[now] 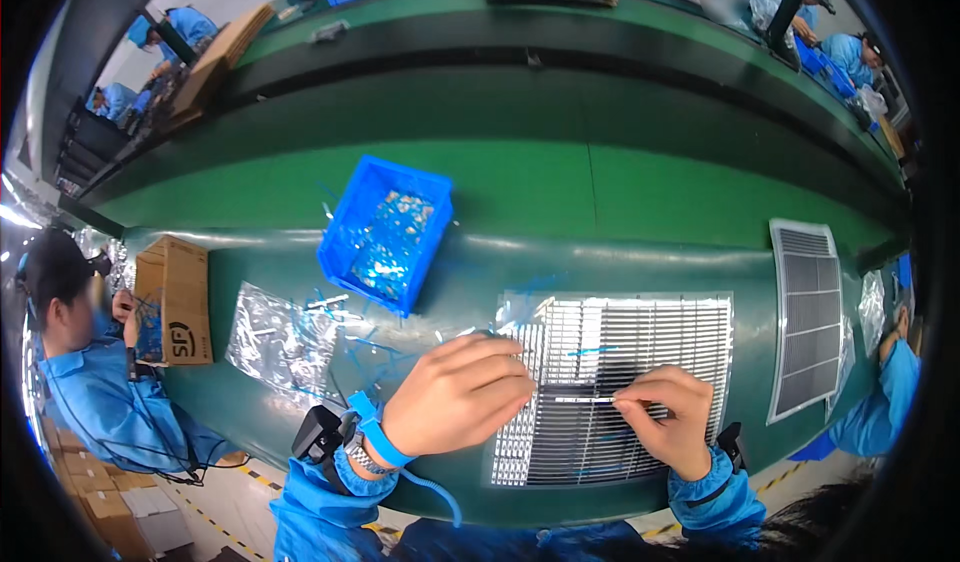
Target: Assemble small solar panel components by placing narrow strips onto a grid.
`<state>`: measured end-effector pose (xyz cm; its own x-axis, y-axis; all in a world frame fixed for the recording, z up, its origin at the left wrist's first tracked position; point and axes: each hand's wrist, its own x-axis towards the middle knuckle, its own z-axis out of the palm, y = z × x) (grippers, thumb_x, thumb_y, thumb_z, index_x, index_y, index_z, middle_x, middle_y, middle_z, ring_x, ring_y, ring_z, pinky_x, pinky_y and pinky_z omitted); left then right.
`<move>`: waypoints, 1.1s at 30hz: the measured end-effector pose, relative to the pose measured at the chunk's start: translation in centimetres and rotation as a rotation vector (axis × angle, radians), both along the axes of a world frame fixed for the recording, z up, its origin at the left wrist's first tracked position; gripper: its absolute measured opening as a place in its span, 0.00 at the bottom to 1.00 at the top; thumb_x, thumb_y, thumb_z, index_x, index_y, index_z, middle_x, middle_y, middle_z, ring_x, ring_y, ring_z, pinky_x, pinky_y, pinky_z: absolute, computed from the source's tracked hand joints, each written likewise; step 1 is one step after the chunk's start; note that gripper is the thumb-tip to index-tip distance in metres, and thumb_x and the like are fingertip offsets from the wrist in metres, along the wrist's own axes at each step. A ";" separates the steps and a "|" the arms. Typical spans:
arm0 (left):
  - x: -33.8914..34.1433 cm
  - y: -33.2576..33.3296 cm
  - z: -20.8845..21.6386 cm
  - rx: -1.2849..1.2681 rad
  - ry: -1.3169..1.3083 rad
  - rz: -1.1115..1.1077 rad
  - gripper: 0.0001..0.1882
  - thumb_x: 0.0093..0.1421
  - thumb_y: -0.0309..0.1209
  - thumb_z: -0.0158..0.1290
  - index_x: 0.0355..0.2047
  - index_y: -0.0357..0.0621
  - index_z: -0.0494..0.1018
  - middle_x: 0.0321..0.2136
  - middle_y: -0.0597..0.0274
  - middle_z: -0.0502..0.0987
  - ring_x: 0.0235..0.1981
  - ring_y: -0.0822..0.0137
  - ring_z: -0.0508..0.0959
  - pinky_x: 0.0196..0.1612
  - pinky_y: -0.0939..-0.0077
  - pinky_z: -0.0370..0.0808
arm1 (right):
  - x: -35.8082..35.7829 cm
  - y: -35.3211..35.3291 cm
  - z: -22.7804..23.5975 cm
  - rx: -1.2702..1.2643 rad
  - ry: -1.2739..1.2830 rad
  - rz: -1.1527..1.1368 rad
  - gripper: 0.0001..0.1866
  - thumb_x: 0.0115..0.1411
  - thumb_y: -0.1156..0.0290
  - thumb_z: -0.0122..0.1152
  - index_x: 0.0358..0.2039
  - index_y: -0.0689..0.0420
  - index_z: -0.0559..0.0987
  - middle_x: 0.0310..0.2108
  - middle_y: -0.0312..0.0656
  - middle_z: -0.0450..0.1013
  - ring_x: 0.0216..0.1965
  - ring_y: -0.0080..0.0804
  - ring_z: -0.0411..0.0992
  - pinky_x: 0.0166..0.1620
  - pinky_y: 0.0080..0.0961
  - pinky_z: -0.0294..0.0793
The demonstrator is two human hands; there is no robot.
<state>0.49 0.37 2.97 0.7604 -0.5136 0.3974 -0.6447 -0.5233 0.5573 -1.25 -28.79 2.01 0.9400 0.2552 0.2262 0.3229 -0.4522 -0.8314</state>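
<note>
A sheet of narrow, pale strips in close rows (680,337) lies on the green bench in front of me. Over it, my right hand (672,417) pinches the right end of a thin white strip (575,399) between thumb and forefinger. My left hand (460,392) is closed, its fingers bent together by the strip's left end; what its fingertips hold is hidden. A blue wristband (375,430) with a coiled cord and a metal watch sit on my left wrist. Small blue slivers (595,350) lie on the sheet.
Beyond my left hand stands a blue bin (350,247) with small bits inside. A clear plastic bag (280,347) and blue scraps lie left of it. Another striped sheet (806,322) rests at the right. A cardboard box (187,307) and a co-worker (90,362) are at the left.
</note>
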 end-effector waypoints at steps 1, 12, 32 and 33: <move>0.0 -0.1 -0.8 -0.024 0.019 -0.041 0.07 0.54 0.27 0.66 0.34 0.42 0.84 0.39 0.61 0.84 0.49 0.57 0.83 0.47 0.61 0.80 | -0.2 -0.1 -0.2 -0.023 0.023 0.018 0.06 0.52 0.79 0.76 0.32 0.59 0.88 0.29 0.42 0.81 0.29 0.30 0.81 0.31 0.23 0.80; -0.7 0.1 -3.6 -0.039 0.116 -0.099 0.10 0.52 0.26 0.67 0.35 0.37 0.83 0.43 0.56 0.84 0.52 0.54 0.83 0.50 0.62 0.83 | 0.2 0.8 -1.2 -0.198 0.095 0.071 0.07 0.53 0.78 0.76 0.32 0.59 0.85 0.30 0.43 0.79 0.29 0.30 0.78 0.30 0.24 0.77; -0.4 0.2 -3.9 -0.096 0.153 -0.080 0.10 0.49 0.24 0.67 0.34 0.36 0.83 0.41 0.55 0.84 0.50 0.55 0.84 0.48 0.63 0.84 | 0.2 1.3 -1.8 -0.225 0.097 0.038 0.08 0.50 0.78 0.78 0.31 0.56 0.86 0.27 0.39 0.77 0.26 0.30 0.75 0.27 0.26 0.72; -0.4 0.1 -3.8 -0.095 0.150 -0.082 0.10 0.49 0.24 0.67 0.34 0.36 0.83 0.41 0.55 0.84 0.50 0.55 0.84 0.48 0.63 0.84 | 0.2 1.3 -1.7 -0.234 0.096 0.038 0.08 0.50 0.78 0.78 0.31 0.56 0.86 0.28 0.39 0.77 0.26 0.30 0.75 0.26 0.26 0.72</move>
